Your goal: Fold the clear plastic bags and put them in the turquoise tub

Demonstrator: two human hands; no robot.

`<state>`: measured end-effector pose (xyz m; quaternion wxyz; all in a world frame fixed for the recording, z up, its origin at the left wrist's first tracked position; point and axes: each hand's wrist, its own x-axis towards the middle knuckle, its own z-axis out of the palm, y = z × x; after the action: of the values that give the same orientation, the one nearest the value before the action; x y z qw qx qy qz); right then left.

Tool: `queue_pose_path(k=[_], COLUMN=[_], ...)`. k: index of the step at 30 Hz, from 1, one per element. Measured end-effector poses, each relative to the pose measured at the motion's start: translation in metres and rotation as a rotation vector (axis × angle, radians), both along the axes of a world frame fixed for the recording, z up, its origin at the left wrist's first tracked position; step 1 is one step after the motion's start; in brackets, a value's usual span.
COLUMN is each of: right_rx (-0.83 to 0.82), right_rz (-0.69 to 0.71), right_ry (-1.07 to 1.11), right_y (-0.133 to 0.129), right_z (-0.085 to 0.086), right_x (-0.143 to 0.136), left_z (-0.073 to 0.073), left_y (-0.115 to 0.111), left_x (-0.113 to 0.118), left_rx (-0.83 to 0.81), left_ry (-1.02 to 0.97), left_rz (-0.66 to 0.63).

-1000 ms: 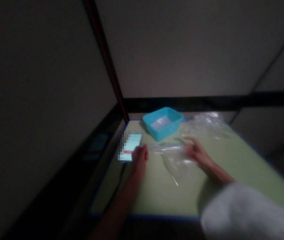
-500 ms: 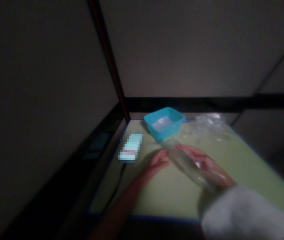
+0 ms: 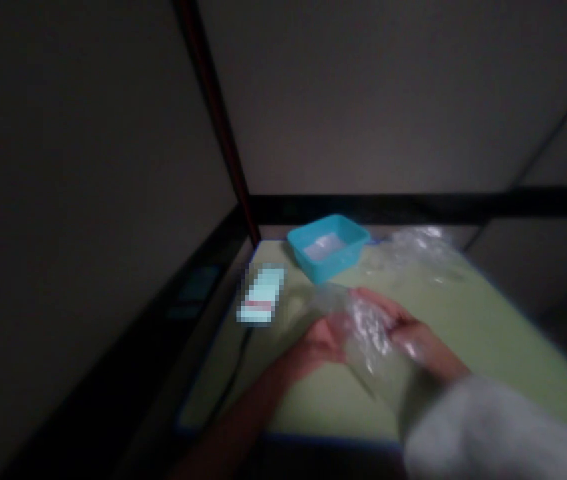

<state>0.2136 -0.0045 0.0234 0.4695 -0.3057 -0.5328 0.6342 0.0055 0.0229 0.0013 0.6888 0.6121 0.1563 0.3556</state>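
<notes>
A clear plastic bag point(image 3: 370, 337) hangs crumpled between my two hands above the table, catching the light. My right hand point(image 3: 408, 330) is closed on it from the right side. My left hand point(image 3: 326, 339) is at the bag's left edge, fingers curled against it and partly covered by the film. Blur hides the exact fingertips. One smooth end of the bag points toward the blue basket point(image 3: 336, 263), which stands just beyond my hands with something pale and flat inside.
A pixelated bright panel point(image 3: 262, 293) with a dark cable point(image 3: 233, 373) lies on the left of the pale green table point(image 3: 483, 347). More loose clear plastic point(image 3: 420, 250) is heaped at the back right. Walls rise behind and on the left.
My left hand has moved slightly right and come against the plastic bag. The bag has gone from a long, smooth shape to a crumpled, wider one. The right hand stays nearly in place.
</notes>
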Motion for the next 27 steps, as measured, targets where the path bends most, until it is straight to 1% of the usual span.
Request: queue_pose_path(k=[1,3,6,9,11,13,15,16,18,20,21,24,25,26,27], right_rx=[-0.013,-0.043,-0.073,-0.018,0.043,0.106,0.156,0.169,0.155,0.096,0.056,-0.070,-0.109,-0.145,-0.178], right_rz=[0.005,0.014,0.052,0.064,0.018,-0.068,-0.140,-0.154,-0.143,-0.117,-0.103,-0.052,-0.040,-0.037,-0.047], right_ry=[0.005,-0.032,-0.105,-0.107,-0.108,-0.136,-0.200,-0.248,-0.371,-0.503,-0.552,-0.574,-0.545,-0.503,-0.449], right_y=[0.002,0.006,0.012,0.017,0.018,0.017,0.015,0.014,0.015,0.017,0.017,0.014,0.011,0.007,0.002], right_z=[0.001,0.002,-0.002,-0.005,-0.002,0.004,0.011,0.014,0.015,0.012,0.009,0.003,0.002,0.003,0.004], right_x=[0.002,0.004,0.006,0.010,0.017,0.027,0.037,0.042,0.050,0.052,0.052,0.044,0.039,0.033,0.027], left_z=[0.000,-0.003,-0.009,-0.010,-0.006,0.000,0.005,0.007,0.005,0.000,-0.004,-0.009,-0.008,-0.006,-0.004], left_y=[0.000,0.001,0.002,0.004,0.005,0.006,0.007,0.008,0.012,0.019,0.023,0.027,0.023,0.016,0.006], left_x=[0.000,-0.002,-0.004,-0.006,-0.008,-0.012,-0.015,-0.017,-0.020,-0.023,-0.025,-0.028,-0.027,-0.025,-0.022], left_rx=[-0.043,-0.182,-0.271,-0.358,-0.411,-0.410,-0.369,-0.339,-0.244,-0.137,-0.094,-0.007,0.080,0.204,0.368], left_ry=[-0.032,-0.120,-0.143,-0.137,-0.190,-0.262,-0.272,-0.236,-0.065,0.126,0.187,0.230,0.249,0.278,0.324], left_rz=[-0.029,-0.076,-0.017,0.076,0.149,0.197,0.259,0.320,0.538,0.783,0.882,1.073,1.125,1.165,1.181])
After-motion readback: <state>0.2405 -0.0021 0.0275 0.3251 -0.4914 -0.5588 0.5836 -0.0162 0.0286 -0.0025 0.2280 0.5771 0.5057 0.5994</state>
